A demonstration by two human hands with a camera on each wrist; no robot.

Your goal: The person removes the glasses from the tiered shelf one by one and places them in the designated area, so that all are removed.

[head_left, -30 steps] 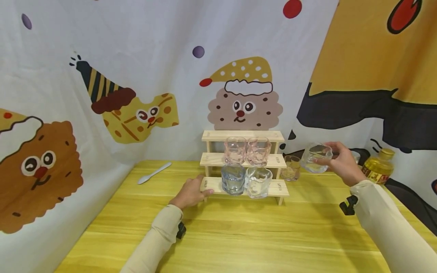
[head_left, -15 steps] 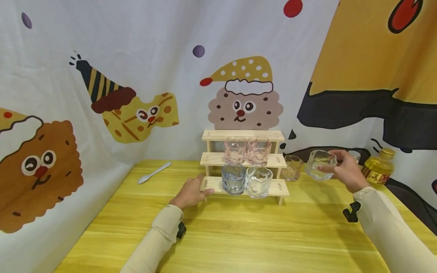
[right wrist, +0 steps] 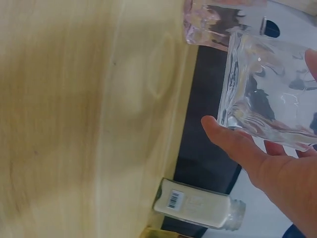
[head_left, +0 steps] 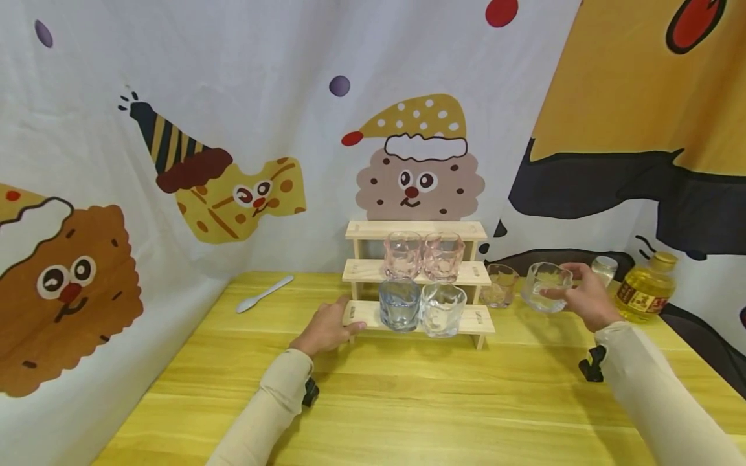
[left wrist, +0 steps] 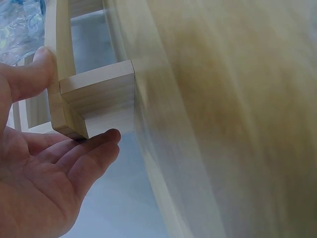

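My right hand (head_left: 588,298) holds a clear glass (head_left: 546,287) by its side, between thumb and fingers. In the right wrist view, that glass (right wrist: 272,89) stays above the tabletop, with a pink glass (right wrist: 218,22) just beyond it. My left hand (head_left: 327,328) grips the left end of a three-tier wooden rack (head_left: 416,230); in the left wrist view the thumb lies on the lowest board (left wrist: 62,89) and the fingers reach beneath it. A blue glass (head_left: 399,307) and a clear glass (head_left: 443,312) stand on the bottom tier. Two pink glasses (head_left: 403,254) occupy the middle tier.
A pink glass (head_left: 499,286) stands on the table right of the rack. Behind my right hand are a bottle of yellow oil (head_left: 644,291) and a pale-filled jar (right wrist: 195,203). A white spoon (head_left: 265,294) lies at the left, before the printed cloth (head_left: 280,84).
My right hand has carried the clear glass slightly down and a little to the right. More of the jar behind it shows now. The left hand keeps its hold on the rack.
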